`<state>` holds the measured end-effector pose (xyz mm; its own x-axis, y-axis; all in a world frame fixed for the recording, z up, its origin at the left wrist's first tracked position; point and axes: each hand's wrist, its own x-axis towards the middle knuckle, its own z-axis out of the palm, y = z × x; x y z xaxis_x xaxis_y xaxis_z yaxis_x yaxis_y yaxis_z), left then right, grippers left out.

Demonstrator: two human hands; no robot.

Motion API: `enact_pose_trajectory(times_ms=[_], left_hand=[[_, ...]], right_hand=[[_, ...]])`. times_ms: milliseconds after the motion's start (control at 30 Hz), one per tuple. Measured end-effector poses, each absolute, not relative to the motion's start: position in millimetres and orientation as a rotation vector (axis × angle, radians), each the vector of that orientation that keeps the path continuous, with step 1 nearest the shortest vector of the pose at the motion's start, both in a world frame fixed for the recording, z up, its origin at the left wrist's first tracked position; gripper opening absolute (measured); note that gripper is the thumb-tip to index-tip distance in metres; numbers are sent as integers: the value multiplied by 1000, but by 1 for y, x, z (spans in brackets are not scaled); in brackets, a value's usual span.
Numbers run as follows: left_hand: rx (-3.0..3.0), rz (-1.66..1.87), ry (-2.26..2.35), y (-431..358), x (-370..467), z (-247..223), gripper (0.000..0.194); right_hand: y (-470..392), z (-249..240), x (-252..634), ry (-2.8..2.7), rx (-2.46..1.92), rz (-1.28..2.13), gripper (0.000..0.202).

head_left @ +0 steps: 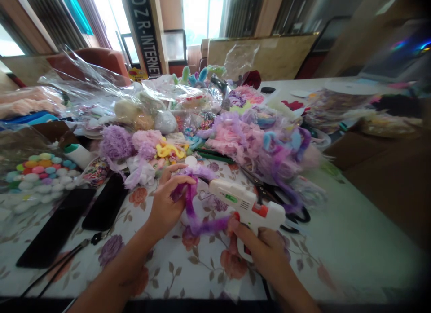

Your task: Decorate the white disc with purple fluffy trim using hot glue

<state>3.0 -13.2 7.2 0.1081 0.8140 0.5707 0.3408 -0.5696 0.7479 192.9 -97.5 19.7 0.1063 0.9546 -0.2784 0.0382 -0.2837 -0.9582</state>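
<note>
A purple fuzzy strip (pixel 205 225) loops down from my left hand (pixel 170 200), whose fingers are closed on its upper end, beside a small white disc (pixel 191 161). My right hand (pixel 257 243) is wrapped round the handle of a white glue gun (pixel 244 200) with an orange part. The gun's nozzle points left, close to the fingers of my left hand and the purple piece. The lower end of the strip reaches the fingertips of my right hand.
Two black phones (pixel 55 227) (pixel 105 201) lie at the left, near a bag of coloured pompoms (pixel 43 171). Behind the hands are heaped pink and purple ruffles (pixel 232 140). Black-handled scissors (pixel 269 191) lie behind the gun. A cardboard box (pixel 380 160) stands at the right.
</note>
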Motion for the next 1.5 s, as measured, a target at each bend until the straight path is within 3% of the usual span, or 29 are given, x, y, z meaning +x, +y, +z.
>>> enact_pose_trajectory(times_ms=[533, 767, 1500], left_hand=[[1894, 1476, 1151, -12, 3, 6, 25], [1819, 1476, 1212, -10, 2, 5, 23], [1897, 1449, 1193, -11, 2, 3, 27]], right_hand=[[-97, 18, 194, -1003, -1524, 1225, 26], [-99, 3, 192, -1022, -1676, 1073, 36], [-96, 20, 189, -1014, -1580, 1171, 26]])
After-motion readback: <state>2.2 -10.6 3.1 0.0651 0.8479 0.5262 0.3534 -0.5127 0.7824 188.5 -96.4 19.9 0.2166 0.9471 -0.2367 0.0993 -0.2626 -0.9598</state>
